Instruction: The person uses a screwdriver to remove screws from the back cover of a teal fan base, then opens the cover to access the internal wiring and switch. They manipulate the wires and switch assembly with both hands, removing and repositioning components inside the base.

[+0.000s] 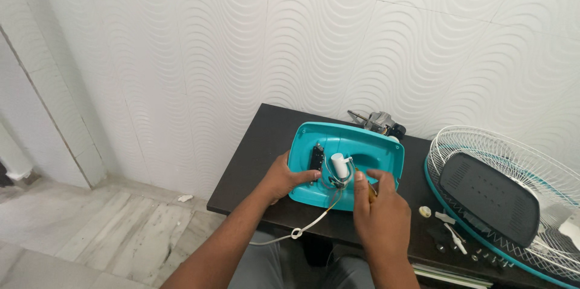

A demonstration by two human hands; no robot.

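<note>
One teal plastic housing (356, 147) lies open side up on the dark bench (266, 138). The left hand (284, 177) grips its near-left edge, thumb over the rim. The right hand (377, 204) is closed around one yellow-handled screwdriver (364, 181), its tip inside the housing beside one white cylinder (340, 165). One white cord (308, 225) trails off the bench edge between the hands. Right of the right hand lie one white wire fan guard (519, 156), one dark grey cover (488, 189) and a few small screws (480, 257). Beyond the housing sits one motor (380, 123), against a wavy white tiled wall (241, 35).

Bright, even light; sharp, slight edge distortion.
</note>
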